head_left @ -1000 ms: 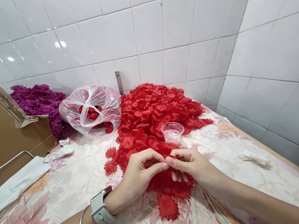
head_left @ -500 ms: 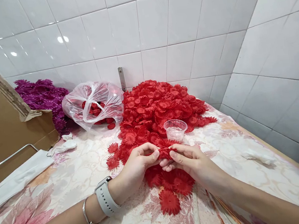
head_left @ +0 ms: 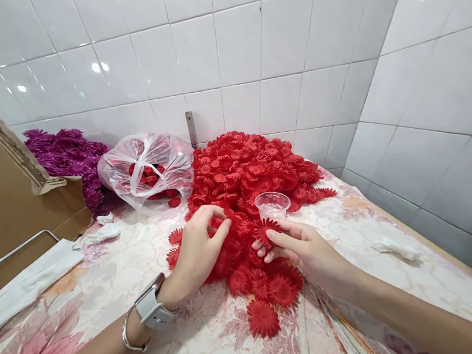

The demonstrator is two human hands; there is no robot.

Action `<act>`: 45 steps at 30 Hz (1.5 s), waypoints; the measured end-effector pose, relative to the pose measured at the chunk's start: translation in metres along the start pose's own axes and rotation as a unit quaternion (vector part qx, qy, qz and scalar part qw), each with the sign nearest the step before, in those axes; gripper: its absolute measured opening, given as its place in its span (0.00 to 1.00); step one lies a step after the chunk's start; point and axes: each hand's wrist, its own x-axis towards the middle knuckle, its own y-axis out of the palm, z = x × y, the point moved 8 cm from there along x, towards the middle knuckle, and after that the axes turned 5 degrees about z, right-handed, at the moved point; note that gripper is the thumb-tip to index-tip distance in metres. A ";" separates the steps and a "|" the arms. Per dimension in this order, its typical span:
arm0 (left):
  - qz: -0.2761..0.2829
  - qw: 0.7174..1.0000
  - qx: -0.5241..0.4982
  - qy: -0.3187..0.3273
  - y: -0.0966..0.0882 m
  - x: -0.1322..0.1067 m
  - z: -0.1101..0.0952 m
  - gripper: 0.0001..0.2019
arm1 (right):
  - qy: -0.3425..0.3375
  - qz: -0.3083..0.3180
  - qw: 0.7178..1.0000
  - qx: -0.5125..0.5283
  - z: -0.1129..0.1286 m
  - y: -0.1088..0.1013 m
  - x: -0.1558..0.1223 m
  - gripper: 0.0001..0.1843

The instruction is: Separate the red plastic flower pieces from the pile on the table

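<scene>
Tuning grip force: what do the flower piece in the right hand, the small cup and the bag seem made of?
Flower piece: matte, probably fabric or felt; no sharp glints, but paper-like material isn't ruled out.
Cup: clear, glossy, likely thin plastic; see-through wall, bright rim.
Bag: shiny, thin plastic film; wrinkled, red pieces showing through.

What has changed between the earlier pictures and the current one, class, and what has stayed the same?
The left hand has parted from the right hand, moving left and forward to the red flower pile, letting go of the red flower piece. The right hand now holds that piece alone. The clear cup and tied bag stayed put.
</scene>
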 end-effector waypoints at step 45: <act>0.103 0.973 -0.189 -0.079 0.037 -0.023 -0.001 0.06 | 0.063 -0.028 0.987 -0.146 -0.003 0.001 -0.008 0.18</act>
